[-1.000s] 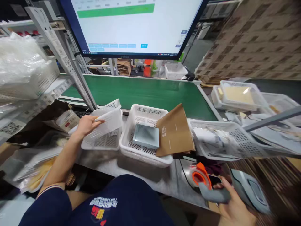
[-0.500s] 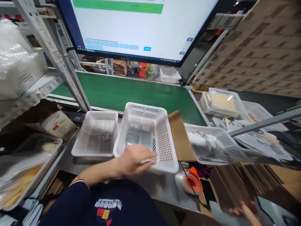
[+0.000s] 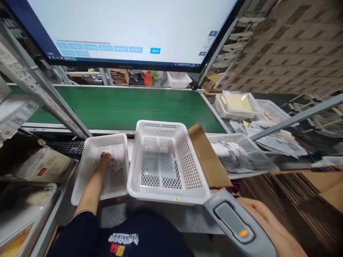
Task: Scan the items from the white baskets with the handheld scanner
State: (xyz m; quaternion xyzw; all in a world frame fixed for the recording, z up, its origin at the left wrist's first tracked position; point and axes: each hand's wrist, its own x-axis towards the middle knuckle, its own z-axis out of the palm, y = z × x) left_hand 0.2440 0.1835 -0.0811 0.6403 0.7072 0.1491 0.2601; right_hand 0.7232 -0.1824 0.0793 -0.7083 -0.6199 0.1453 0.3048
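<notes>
Our left hand [image 3: 105,159] has gone from the near rim of the big white basket [image 3: 167,162], where it rested half a second ago, into the smaller white basket [image 3: 102,167] just to its left, and its fingers are now closed on a small printed slip [image 3: 117,164] lying on that basket's floor. Our right hand [image 3: 268,223] has come back up into view at the near right, wrapped around a grey handheld scanner [image 3: 235,223] with an orange button, its nose just beside the big basket's near right corner. The big basket, which held a pale box a second ago, now shows only its perforated floor, so we judge the boxed item dealt with and the slip next for the scanner.

Just right of the big basket a brown cardboard mailer [image 3: 207,157] leans on its wall. Beyond both hands run the green conveyor belt [image 3: 120,105] and the monitor [image 3: 128,32], where we see blue buttons but can read no words. A red-marked label on the brown packet [image 3: 46,166] left of our left hand is illegible, as is the print on our dark shirt [image 3: 123,241].
</notes>
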